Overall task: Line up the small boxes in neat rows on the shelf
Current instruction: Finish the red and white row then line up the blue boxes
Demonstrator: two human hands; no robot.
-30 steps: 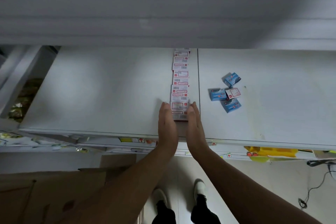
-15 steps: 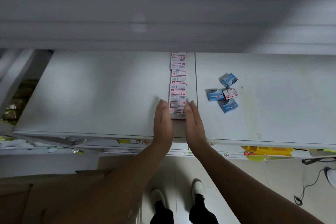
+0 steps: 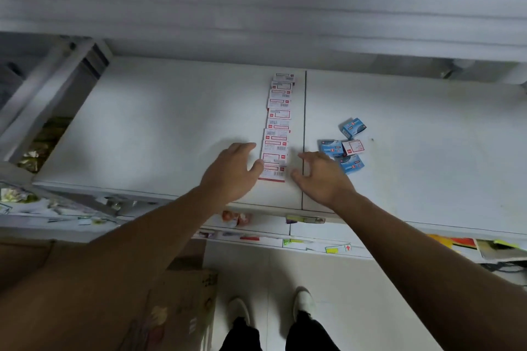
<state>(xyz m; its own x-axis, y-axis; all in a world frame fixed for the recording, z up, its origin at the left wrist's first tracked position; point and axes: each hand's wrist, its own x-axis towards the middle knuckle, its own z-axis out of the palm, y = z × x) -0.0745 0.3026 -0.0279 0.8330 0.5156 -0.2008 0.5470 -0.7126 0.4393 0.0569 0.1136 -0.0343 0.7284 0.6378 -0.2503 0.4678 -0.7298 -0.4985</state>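
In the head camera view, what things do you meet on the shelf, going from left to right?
Left hand → row of white boxes → seam in the shelf → right hand → loose blue boxes.

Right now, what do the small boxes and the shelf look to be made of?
Boxes: likely thin printed cardboard, matte; sharp folded edges, barcode labels. The loose blue ones look the same. Shelf: smooth white board, probably painted metal or laminate; cannot tell which.
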